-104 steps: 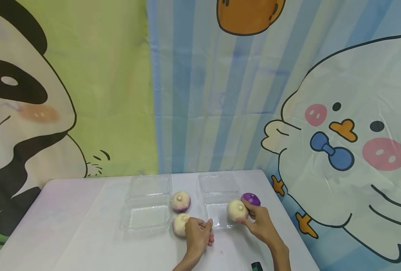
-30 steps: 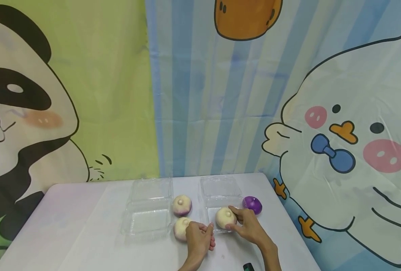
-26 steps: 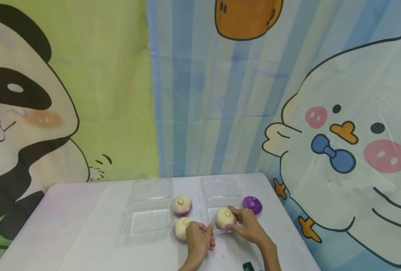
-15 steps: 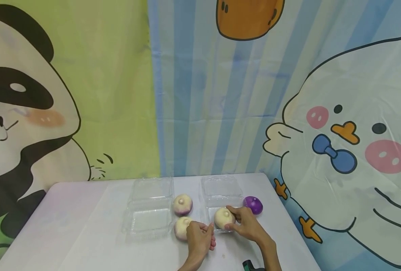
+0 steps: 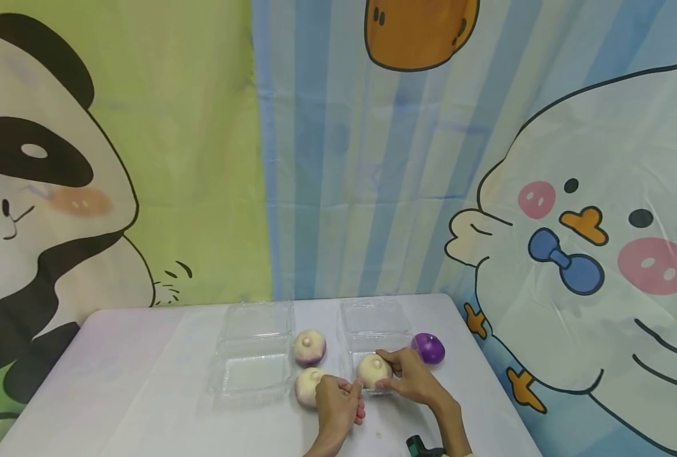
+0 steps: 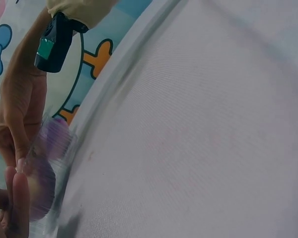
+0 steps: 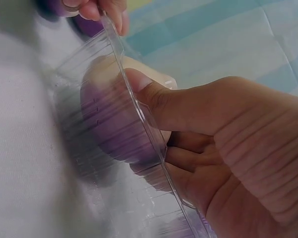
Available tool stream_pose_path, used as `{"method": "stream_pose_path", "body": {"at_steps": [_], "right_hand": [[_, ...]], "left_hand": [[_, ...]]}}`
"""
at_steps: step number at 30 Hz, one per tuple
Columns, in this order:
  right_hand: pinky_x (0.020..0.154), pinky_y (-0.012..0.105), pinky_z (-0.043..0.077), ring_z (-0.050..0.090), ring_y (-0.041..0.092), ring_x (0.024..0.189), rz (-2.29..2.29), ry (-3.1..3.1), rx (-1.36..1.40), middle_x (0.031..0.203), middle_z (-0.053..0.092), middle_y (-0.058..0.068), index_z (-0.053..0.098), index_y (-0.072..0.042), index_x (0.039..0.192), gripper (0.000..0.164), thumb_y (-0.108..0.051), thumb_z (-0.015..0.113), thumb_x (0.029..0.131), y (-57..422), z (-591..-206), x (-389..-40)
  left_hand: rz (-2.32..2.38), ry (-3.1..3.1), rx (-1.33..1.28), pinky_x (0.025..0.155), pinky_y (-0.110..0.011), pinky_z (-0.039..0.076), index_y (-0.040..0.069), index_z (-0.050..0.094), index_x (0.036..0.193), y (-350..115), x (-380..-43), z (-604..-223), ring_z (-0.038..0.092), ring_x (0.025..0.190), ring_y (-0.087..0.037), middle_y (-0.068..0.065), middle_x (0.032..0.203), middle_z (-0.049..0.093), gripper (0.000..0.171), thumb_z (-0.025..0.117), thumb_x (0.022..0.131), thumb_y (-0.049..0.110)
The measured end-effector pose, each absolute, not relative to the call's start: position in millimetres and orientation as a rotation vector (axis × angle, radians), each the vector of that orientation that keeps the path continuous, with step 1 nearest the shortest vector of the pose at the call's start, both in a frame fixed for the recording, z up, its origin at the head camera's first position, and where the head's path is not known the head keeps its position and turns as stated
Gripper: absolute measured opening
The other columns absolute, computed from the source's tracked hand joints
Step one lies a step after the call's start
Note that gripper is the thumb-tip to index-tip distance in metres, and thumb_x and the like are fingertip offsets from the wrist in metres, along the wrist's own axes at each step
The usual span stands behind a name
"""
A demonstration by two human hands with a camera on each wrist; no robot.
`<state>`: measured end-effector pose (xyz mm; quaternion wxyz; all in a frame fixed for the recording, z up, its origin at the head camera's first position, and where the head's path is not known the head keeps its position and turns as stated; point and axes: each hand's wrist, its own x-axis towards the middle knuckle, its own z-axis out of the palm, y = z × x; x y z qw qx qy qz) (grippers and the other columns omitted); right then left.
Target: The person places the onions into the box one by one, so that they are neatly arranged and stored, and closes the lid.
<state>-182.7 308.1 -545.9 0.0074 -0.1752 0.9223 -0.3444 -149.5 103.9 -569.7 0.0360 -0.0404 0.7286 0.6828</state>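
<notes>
My right hand (image 5: 414, 376) grips a white-and-purple turnip (image 5: 375, 371), low inside the right-hand clear plastic box (image 5: 373, 343), by its near left corner. Through the clear wall in the right wrist view, the turnip (image 7: 111, 119) shows its purple underside, with thumb and fingers around it. My left hand (image 5: 337, 406) pinches the rim of that box at its near left corner. Two more turnips stand left of the box: a far one (image 5: 309, 347) and a near one (image 5: 307, 387) partly hidden by my left hand. A glossy purple round vegetable (image 5: 428, 348) lies right of the box.
A second clear plastic box (image 5: 253, 371) lies with its lid folded back on the left of the white table (image 5: 161, 381). A dark wrist device (image 5: 421, 447) is by my right forearm. A cartoon-printed cloth (image 5: 338, 158) hangs behind the table.
My right hand has carried the turnip leftward and lower, from the right side of the box to its near left corner. My left hand keeps its place at the rim.
</notes>
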Motion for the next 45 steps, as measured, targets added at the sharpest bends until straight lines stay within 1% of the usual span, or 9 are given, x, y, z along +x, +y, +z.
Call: {"method": "stream_pose_path", "body": {"at_steps": [5,12,16,21,27,30,34,40,45], "right_hand": [[0.109,0.046,0.062,0.066,0.004,0.112,-1.080,2.869,-0.535,0.139,0.073,0.019,0.068,0.009,0.138,0.072,-0.030,0.095,0.084,307.3,-548.4,-183.6],[0.099,0.020,0.060,0.062,0.004,0.096,-1.102,2.830,-0.544,0.138,0.073,0.020,0.068,0.009,0.138,0.072,-0.029,0.096,0.084,307.4,-549.8,-183.7],[0.095,0.016,0.056,0.062,0.004,0.093,-1.095,2.830,-0.541,0.138,0.073,0.020,0.069,0.008,0.138,0.072,-0.030,0.096,0.083,308.7,-551.3,-184.6],[0.107,0.027,0.061,0.064,-0.001,0.105,-1.057,2.835,-0.517,0.140,0.073,0.017,0.069,0.006,0.140,0.075,-0.034,0.096,0.083,310.5,-552.6,-185.7],[0.107,0.032,0.063,0.066,0.006,0.104,-1.083,2.837,-0.526,0.140,0.072,0.021,0.068,0.008,0.139,0.078,-0.039,0.096,0.083,311.0,-552.1,-184.3],[0.110,0.045,0.063,0.076,0.020,0.118,-1.099,2.833,-0.491,0.139,0.073,0.019,0.068,0.007,0.140,0.079,-0.044,0.094,0.084,310.6,-551.7,-184.3],[0.108,0.059,0.061,0.073,0.040,0.129,-1.113,2.831,-0.478,0.138,0.074,0.020,0.069,0.006,0.139,0.079,-0.045,0.094,0.085,310.3,-551.9,-185.7],[0.107,0.061,0.061,0.073,0.042,0.128,-1.133,2.825,-0.469,0.139,0.073,0.022,0.068,0.007,0.140,0.080,-0.043,0.094,0.084,309.3,-550.5,-188.2],[0.107,0.062,0.061,0.073,0.044,0.128,-1.145,2.811,-0.431,0.143,0.070,0.022,0.066,0.006,0.142,0.082,-0.044,0.094,0.084,309.9,-549.1,-188.8]], "left_hand": [[2.107,2.214,-0.124,0.037,-0.033,0.058,-0.009,0.072,0.073,104.0,-148.3,-571.3,0.061,0.036,-0.009,-0.005,0.050,0.067,0.027,0.075,0.096,0.005],[2.105,2.208,-0.110,0.037,-0.033,0.059,-0.009,0.073,0.073,105.0,-146.6,-572.2,0.062,0.036,-0.010,-0.005,0.050,0.068,0.027,0.075,0.097,0.005],[2.106,2.211,-0.101,0.038,-0.033,0.059,-0.009,0.073,0.074,105.6,-146.0,-572.1,0.062,0.036,-0.010,-0.005,0.051,0.068,0.027,0.075,0.097,0.005],[2.104,2.215,-0.122,0.038,-0.033,0.059,-0.009,0.073,0.074,106.3,-145.2,-571.2,0.062,0.036,-0.009,-0.005,0.050,0.068,0.027,0.075,0.097,0.004],[2.117,2.214,-0.131,0.037,-0.033,0.059,-0.010,0.072,0.073,107.6,-146.1,-570.4,0.061,0.035,-0.009,-0.005,0.050,0.067,0.027,0.075,0.096,0.005],[2.106,2.235,-0.120,0.037,-0.033,0.059,-0.009,0.071,0.073,107.7,-146.8,-571.1,0.062,0.035,-0.010,-0.005,0.050,0.067,0.026,0.075,0.096,0.004],[2.093,2.260,-0.112,0.037,-0.033,0.058,-0.006,0.071,0.072,107.3,-147.7,-572.0,0.062,0.035,-0.012,-0.005,0.050,0.068,0.026,0.076,0.095,0.004],[2.101,2.266,-0.131,0.036,-0.033,0.058,-0.002,0.070,0.070,107.5,-149.3,-570.8,0.062,0.035,-0.011,-0.005,0.049,0.067,0.026,0.075,0.095,0.004],[2.103,2.268,-0.132,0.036,-0.032,0.057,-0.005,0.071,0.071,107.6,-150.1,-571.6,0.061,0.035,-0.010,-0.005,0.049,0.067,0.026,0.075,0.095,0.004]]}}
